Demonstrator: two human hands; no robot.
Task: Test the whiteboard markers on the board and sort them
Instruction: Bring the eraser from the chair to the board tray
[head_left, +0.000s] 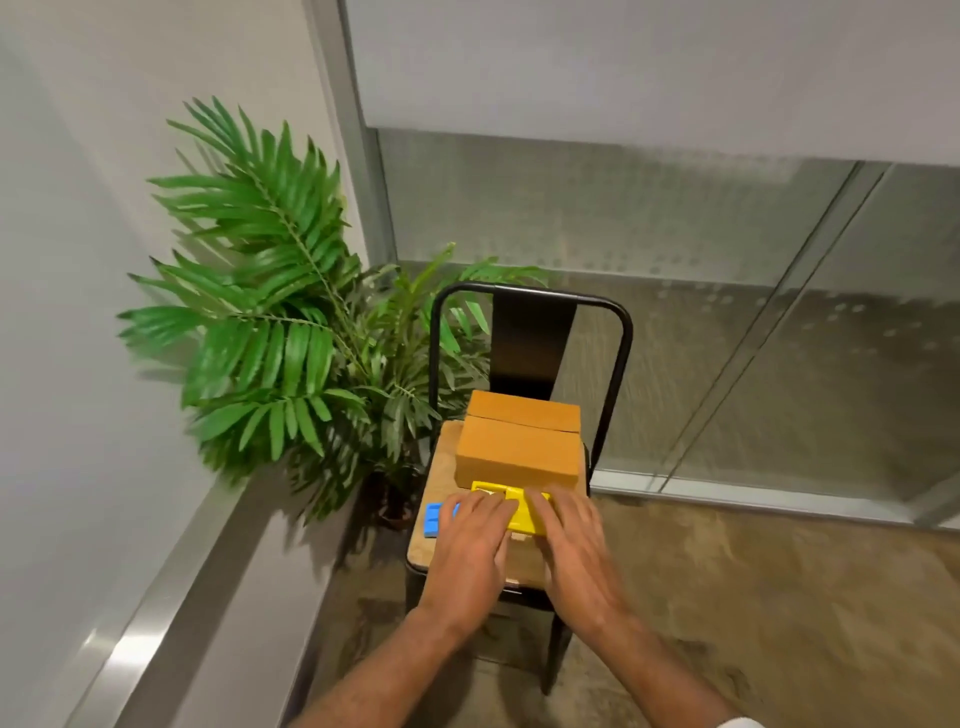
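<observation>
On the wooden seat (441, 467) of a black metal chair (618, 364), near the middle of the scene, a yellow tray (524, 514) is set at the near side, touching or just beside the front face of a cardboard box (514, 457). A second cardboard box (524, 410) is placed directly behind the first, against the chair's back slat. A blue tray (432, 519) is seen just to the left of the yellow one, at the left edge of the seat.

Both hands are laid over the yellow tray from the near side. The left hand (470, 545) is spread across the tray's left part, with its outer fingers reaching towards the blue tray. The right hand (571, 545) is spread across the tray's right part. The fingers of both are held fairly straight and slack, and nothing is seen to be gripped by either. Much of the tray is covered by them.

No markers can be made out. A pale shape is glimpsed in the far left corner of the yellow tray, but it is too blurred to be identified.

A green palm plant (280, 312) in a dark pot is stood on the floor to the left of the chair, beside a white wall (78, 260). A glass partition (675, 312) is seen behind and to the right, above a brown floor (753, 597).
</observation>
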